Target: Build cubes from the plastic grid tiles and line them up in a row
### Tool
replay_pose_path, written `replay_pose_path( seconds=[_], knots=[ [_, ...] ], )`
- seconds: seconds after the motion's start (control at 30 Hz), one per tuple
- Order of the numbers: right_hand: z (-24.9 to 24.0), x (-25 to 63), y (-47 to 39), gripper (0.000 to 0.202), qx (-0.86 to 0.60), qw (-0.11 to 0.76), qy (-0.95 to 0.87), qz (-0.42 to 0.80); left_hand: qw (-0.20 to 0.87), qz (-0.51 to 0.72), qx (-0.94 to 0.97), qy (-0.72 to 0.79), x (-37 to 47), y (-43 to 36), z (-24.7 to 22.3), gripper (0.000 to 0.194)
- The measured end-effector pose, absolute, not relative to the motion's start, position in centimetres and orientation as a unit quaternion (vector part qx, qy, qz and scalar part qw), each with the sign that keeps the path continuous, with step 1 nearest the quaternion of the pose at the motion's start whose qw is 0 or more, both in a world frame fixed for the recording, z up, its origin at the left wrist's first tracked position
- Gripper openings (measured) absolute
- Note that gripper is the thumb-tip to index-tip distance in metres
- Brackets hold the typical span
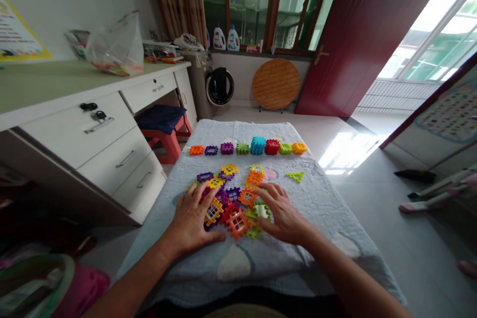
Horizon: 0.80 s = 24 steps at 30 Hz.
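Note:
Colourful plastic lattice pieces lie in a loose pile on the cloth-covered table. My left hand rests at the pile's left side, fingers spread, beside a yellow window piece. On the right side, my right hand is also spread, its fingertips near an orange piece and a pale green-edged piece. Neither hand grips anything. A red-orange window piece lies between the hands. Behind the pile runs a row of small stacks, among them a blue stack and a red stack.
A green triangular piece lies apart at the right of the table. At left are a white desk and a stool. A pink basket is at lower left.

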State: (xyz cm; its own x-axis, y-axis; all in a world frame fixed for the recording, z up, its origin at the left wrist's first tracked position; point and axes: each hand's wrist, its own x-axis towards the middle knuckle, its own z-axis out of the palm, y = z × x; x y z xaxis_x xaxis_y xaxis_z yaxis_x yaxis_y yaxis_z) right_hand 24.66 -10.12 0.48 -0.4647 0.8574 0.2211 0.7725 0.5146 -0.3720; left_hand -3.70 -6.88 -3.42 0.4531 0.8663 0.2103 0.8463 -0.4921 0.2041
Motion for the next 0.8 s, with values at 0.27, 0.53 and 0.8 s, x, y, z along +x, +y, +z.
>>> replay_pose_path(
  seconds=[0.27, 0.53, 0.8],
  knots=[
    [-0.2, 20.7, -10.6, 0.058, -0.444, 0.159, -0.877, 0.089, 0.020, 0.159, 0.834, 0.528, -1.3, -7.4, -3.1, 0.087],
    [-1.3, 24.0, -8.1, 0.033, -0.509, 0.142, -0.848, 0.027, 0.019, 0.178, 0.819, 0.546, 2.6, -7.0, -2.6, 0.070],
    [0.9, 26.8, -7.3, 0.042, -0.513, 0.116, -0.847, 0.079, 0.057, 0.213, 0.855, 0.469, 3.1, -6.1, -2.3, 0.066]
  ],
)
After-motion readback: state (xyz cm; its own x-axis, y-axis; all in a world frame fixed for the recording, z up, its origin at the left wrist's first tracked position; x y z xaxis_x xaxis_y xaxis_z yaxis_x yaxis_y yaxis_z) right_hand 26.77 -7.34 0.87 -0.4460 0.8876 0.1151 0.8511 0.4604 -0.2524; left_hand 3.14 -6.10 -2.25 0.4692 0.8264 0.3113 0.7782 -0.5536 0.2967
